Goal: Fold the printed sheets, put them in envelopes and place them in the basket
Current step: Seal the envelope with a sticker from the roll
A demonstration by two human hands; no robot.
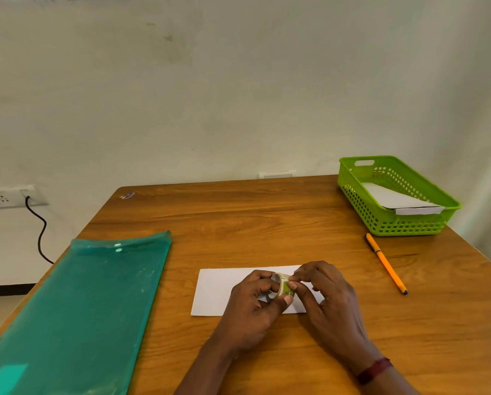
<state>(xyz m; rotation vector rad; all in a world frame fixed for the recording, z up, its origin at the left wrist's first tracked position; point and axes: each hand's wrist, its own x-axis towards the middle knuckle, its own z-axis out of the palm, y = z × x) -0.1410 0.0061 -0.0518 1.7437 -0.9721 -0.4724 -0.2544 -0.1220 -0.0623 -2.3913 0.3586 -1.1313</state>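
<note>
Wooden brown tabletop against a pale wall fills the lower frame. At lower centre the left hand curls its fingers and thumb round a small green-patterned tape roll, while the right hand pinches the roll's edge with thumb and forefinger. Just beneath them a white rectangular paper envelope lies flat, its long axis running left to right. Right of it an orange pen lies slanted. In the upper right, a green perforated plastic basket holds flat white envelopes. A teal translucent plastic folder lies at lower left.
</note>
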